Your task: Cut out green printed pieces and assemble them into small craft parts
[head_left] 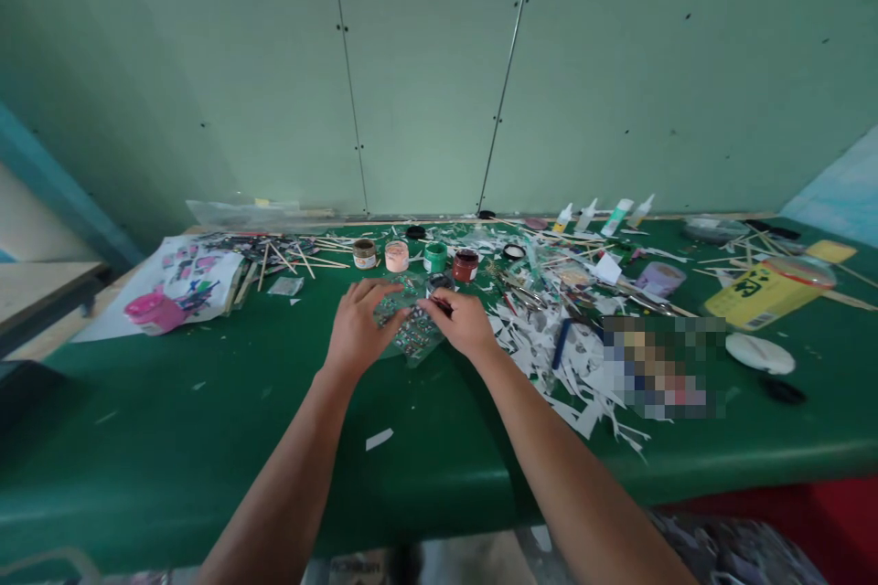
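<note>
My left hand (358,326) rests on a clear plastic sheet with printed pictures (410,330) lying on the green table (206,402), its fingers curled over the sheet's left edge. My right hand (464,321) is closed on a thin dark tool (439,304), its tip over the sheet's top right. Just behind the hands stand several small paint pots: a brown one (364,253), a pink one (396,255), a green one (434,256) and a red one (465,264).
White paper scraps (549,347) litter the table to the right, with scissors (525,295), a blue pen (561,343), a yellow box (754,295), a white lid (759,352) and glue bottles (604,216). At left lie wooden sticks (294,258), a printed sheet (185,279) and a pink pot (155,311).
</note>
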Available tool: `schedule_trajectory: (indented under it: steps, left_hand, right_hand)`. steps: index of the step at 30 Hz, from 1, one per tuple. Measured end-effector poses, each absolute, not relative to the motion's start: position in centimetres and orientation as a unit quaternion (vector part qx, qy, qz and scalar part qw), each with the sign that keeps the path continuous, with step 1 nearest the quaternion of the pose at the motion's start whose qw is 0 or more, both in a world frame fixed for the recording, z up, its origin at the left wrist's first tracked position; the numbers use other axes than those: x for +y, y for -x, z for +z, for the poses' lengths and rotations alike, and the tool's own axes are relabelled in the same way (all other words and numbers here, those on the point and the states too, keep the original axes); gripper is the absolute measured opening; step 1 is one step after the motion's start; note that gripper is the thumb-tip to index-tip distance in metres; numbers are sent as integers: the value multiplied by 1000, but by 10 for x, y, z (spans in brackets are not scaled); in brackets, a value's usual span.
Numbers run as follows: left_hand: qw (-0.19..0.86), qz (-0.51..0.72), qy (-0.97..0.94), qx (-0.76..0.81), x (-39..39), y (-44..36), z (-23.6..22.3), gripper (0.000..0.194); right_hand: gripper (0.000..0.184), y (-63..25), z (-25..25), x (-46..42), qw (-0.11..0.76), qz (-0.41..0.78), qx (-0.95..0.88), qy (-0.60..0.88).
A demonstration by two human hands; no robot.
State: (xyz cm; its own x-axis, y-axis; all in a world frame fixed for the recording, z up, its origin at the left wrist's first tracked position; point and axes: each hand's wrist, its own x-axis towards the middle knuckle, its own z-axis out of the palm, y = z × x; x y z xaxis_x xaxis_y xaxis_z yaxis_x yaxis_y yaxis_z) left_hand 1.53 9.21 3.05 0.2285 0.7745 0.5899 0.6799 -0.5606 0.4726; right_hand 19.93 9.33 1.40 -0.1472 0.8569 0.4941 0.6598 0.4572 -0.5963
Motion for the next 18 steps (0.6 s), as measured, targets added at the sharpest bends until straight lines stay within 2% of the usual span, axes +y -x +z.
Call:
schedule_trajectory:
  steps: [2, 3, 7, 11, 15, 18]
  left_hand:
    - [16, 403, -783, 474, 91, -15, 33, 30]
    - [41, 394, -787, 472, 90, -15, 34, 32]
    - [293, 349, -770, 446, 91, -19, 27, 17]
    - [379, 374, -720, 445, 95, -27, 16, 24]
    - [448, 405, -659, 448, 97, -32, 15, 34]
    - [480, 424, -632, 437, 96, -33, 18, 38]
  right_hand:
    - [41, -200, 13, 94, 404, 121, -757, 499]
    - [41, -200, 12, 94, 402, 123, -761, 494]
    - [40, -198, 12, 91, 407, 142, -770, 470]
    - [38, -198, 14, 89, 420, 104, -757, 490]
    - [36, -196, 14, 89, 341, 15, -758, 556]
    - [35, -193, 15, 89, 278, -22, -784, 554]
